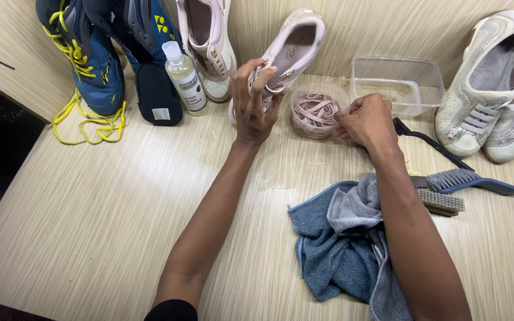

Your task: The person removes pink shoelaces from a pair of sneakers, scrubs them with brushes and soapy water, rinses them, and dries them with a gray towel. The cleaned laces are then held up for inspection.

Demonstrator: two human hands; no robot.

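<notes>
Pale wood-grain tabletop (90, 226), matching wall behind. Left hand (252, 110) wrapped round pale pink sneaker (290, 50), fingers clamped on its side, shoe tilted upright against wall. Right hand (369, 122) at rim of round clear tub (319, 110) of pink laces, fingertips pinched together; cannot tell whether on lace. Second pink sneaker (209, 41) just left. Cleaner bottle (184, 77) beside blue shoes (105, 53) with yellow laces. Blue cloth (334, 244) under right forearm. Brushes (453, 187), clear rectangular container (397, 83), white shoes (495, 83) at right.
</notes>
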